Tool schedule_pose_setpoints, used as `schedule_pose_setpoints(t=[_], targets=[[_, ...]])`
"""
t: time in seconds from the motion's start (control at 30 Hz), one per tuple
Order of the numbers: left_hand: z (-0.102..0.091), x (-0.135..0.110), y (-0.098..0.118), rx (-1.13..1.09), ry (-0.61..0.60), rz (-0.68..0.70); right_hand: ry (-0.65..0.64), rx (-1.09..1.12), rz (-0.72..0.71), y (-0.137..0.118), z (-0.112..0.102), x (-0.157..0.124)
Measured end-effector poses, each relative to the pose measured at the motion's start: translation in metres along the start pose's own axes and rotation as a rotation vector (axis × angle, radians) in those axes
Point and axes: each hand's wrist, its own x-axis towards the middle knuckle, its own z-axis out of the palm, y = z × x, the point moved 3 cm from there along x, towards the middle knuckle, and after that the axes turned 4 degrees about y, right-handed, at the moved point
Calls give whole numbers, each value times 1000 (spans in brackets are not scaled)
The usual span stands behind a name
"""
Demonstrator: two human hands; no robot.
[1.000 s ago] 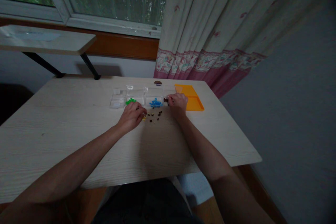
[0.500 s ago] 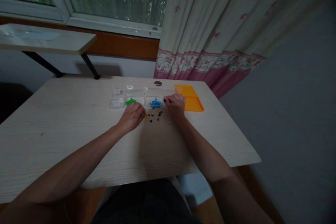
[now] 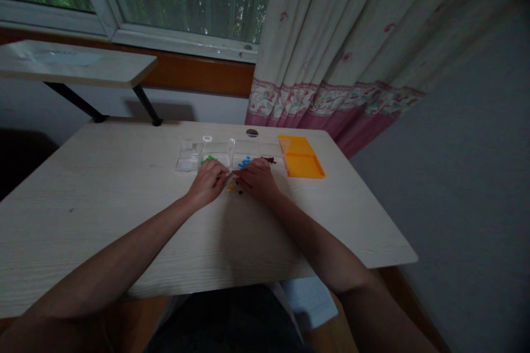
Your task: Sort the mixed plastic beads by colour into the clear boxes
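Left hand (image 3: 208, 181) and right hand (image 3: 259, 181) nearly meet, fingertips narrowed, whether gripping anything I cannot tell; small yellow pieces (image 3: 231, 189) lie beside them, before the clear plastic compartment box (image 3: 189, 158); pieces that tiny want a light fingertip pinch

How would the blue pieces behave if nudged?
The blue pieces are probably light, being so small. They lie in a loose cluster, so a push would likely scatter them. The walls of their clear compartment should limit sliding.
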Motion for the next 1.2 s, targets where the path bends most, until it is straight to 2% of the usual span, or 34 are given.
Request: schedule_pose_setpoints(t=[0.6,1.0,1.1,1.2], targets=[[-2,-1,1,-130,-35,49,27,55,68,-7,1,4],[-5,1,1,-141,0,-13,20,55,9,-7,-4,5],[-7,1,-1,-134,41,-39,37,1,106,14,-12,3],[-10,1,-3,-127,80,-68,143,-121,381,51,-25,-5]])
